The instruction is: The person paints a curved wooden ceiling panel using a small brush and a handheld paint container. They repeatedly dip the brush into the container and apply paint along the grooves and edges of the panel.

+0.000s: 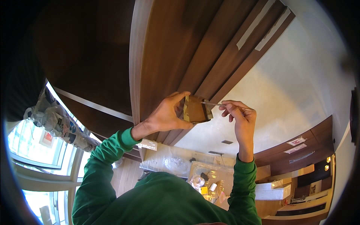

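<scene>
A thin tool (pixel 215 104) pinched by the right hand (pixel 240 115) is pointed leftward from its fingers at a boxy brown piece (pixel 196 111) gripped by the left hand (pixel 164 114).

**Small Brown Box (pixel 195 110) and Thin Stick (pixel 218 104)**

We hold the small brown box in our left hand (pixel 163 117), with our thumb and fingers spread around its side. Our right hand (pixel 242 115) pinches the thin stick, and its far end is at the box. Our sleeves (pixel 100 159) are green. Big brown boards (pixel 168 48) rise past our hands. Bright windows (pixel 32 144) shine on our left. Below, a yellow thing (pixel 204 190) sits with other small things.
</scene>
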A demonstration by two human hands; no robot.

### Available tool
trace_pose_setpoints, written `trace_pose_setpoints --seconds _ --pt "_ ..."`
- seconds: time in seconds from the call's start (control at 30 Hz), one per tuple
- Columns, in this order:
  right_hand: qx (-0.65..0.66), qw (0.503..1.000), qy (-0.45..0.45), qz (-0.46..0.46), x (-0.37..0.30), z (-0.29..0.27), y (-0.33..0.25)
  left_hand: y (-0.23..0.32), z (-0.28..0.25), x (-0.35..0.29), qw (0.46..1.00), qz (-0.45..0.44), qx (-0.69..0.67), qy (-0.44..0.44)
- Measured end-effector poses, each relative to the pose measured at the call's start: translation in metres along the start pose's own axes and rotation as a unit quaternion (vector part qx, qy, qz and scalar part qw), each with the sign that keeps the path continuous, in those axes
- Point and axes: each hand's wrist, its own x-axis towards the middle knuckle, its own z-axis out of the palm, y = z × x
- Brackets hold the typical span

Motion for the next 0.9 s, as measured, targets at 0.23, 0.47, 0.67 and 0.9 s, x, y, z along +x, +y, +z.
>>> trace_pose_setpoints --seconds 0.23,0.47,0.67,0.9 --pt "-0.01 0.999 -0.029 0.024 -0.001 -0.007 0.006 0.002 0.002 -0.001 0.999 0.013 -0.015 0.028" --pt "0.022 0.996 -0.085 0.015 -0.004 -0.005 0.007 -0.001 0.004 -0.001 0.999 0.01 -0.039 0.018" --pt "0.008 0.998 -0.047 0.036 -0.002 -0.003 0.011 -0.002 0.004 -0.001 0.999 -0.011 -0.039 0.005" --pt "0.039 0.996 -0.052 0.062 -0.005 -0.002 0.018 -0.005 0.007 0.0 0.998 -0.024 -0.057 0.001"
